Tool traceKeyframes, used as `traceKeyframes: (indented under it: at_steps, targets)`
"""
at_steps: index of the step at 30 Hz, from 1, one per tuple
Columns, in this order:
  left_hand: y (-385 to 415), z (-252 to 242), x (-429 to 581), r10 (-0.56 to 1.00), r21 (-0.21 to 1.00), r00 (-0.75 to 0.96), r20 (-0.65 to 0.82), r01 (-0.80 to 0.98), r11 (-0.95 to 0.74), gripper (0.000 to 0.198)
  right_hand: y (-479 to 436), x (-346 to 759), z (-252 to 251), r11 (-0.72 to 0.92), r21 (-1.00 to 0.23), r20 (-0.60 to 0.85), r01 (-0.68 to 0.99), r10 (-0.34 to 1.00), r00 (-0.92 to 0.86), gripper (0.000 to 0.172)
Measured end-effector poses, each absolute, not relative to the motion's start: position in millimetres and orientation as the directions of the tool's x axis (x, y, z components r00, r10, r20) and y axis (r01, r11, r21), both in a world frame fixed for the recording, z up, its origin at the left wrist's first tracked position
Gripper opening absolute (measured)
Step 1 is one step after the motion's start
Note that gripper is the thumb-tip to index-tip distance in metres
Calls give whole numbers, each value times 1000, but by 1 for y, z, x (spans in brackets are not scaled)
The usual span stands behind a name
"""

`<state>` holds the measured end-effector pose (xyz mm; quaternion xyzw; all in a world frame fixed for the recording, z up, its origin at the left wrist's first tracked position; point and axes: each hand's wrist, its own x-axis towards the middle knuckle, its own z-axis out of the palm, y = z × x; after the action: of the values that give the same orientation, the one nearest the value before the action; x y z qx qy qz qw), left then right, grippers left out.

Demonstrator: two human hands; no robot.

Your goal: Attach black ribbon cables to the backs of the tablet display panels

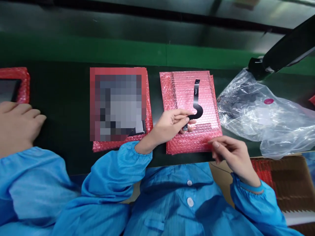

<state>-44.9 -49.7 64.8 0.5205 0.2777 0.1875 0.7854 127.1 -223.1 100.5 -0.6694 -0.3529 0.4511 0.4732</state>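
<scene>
My left hand (172, 126) pinches the lower end of a black curved flex cable (197, 101). The cable lies over a stack of pink bubble-wrap bags (179, 88) on the dark belt. My right hand (231, 155) is at the stack's lower right corner, with thumb and forefinger closed on the edge of the top bag. Both of my sleeves are blue.
A second pink bubble bag (120, 144) bearing a blurred flat item lies to the left. A co-worker's hand (17, 126) in a blue sleeve rests at far left near another pink-wrapped item (23, 85). A clear plastic bag (265, 114) and a cardboard box (290, 183) are to the right.
</scene>
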Motion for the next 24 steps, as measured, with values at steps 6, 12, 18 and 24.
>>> traceKeyframes:
  at_steps: [6,12,18,24]
  targets:
    - [-53,65,-48,574,936,797,-187,-34,351,40,-240,127,82,-324,-943,-256,73,850,461,32]
    - [-47,72,-61,364,936,916,-166,30,351,53,-203,135,91,-197,-968,-85,153,838,539,42]
    - [-36,83,-70,210,914,961,-180,85,398,59,-176,154,93,-250,-965,-202,84,903,378,49]
    - [-30,83,-70,153,903,970,-188,110,416,52,-181,162,94,-355,-925,-330,135,927,177,45]
